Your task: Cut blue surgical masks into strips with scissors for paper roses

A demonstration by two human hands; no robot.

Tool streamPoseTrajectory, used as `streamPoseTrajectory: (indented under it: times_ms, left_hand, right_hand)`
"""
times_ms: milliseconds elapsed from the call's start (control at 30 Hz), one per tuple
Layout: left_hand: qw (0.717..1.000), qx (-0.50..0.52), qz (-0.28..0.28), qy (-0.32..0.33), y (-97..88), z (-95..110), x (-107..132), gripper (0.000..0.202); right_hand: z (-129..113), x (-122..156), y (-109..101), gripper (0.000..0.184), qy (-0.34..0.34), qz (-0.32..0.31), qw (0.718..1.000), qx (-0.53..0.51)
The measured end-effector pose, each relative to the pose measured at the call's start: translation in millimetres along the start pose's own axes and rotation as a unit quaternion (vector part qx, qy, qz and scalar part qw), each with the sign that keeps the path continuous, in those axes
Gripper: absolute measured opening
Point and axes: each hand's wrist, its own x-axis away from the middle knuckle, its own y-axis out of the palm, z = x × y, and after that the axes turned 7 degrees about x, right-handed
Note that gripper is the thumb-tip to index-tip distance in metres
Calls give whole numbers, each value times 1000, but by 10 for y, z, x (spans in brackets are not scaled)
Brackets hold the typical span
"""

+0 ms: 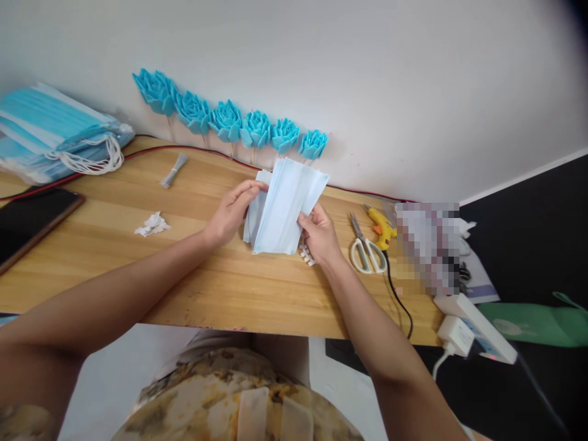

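A stack of pale blue and white face-mask sheets (pixel 289 205), with no ear loops showing, is fanned out above the middle of the table. My right hand (pixel 321 236) grips its right edge, thumb on the front face and fingers behind. On the other side, my left hand (pixel 234 211) has its fingertips closed at the edge of the rear sheets (pixel 257 214); its fingertips are partly hidden. Small white strips (pixel 307 252) lie just below my right hand. Left of my left hand is a little heap of white scraps (pixel 153 225).
Several blue flowers on sticks (pixel 226 121) lean along the wall. Face masks with white loops (pixel 59 131) are piled at left, above a phone (pixel 37 220). White-handled scissors (pixel 365 248), a yellow glue gun (pixel 381 228) and a power strip (pixel 478 334) are at right. A tied bundle (pixel 174 170) lies behind.
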Motion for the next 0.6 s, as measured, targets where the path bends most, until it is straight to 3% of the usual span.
streamPoseTrajectory:
  times_ms: [100, 233, 400, 600]
  left_hand:
    - [999, 18, -40, -9, 22, 25, 15, 37]
    - [996, -9, -84, -30, 55, 90, 45, 34]
    - [998, -63, -19, -8, 63, 86, 33, 34]
    - [999, -35, 25, -13, 63, 47, 19, 38]
  right_hand:
    - [-15, 12, 16, 55, 1, -3, 1000, 11]
    - [-8, 27, 12, 59, 19, -5, 999, 30]
    - [4, 30, 3, 55, 19, -6, 998, 56]
    - [19, 31, 11, 49, 3, 10, 995, 97]
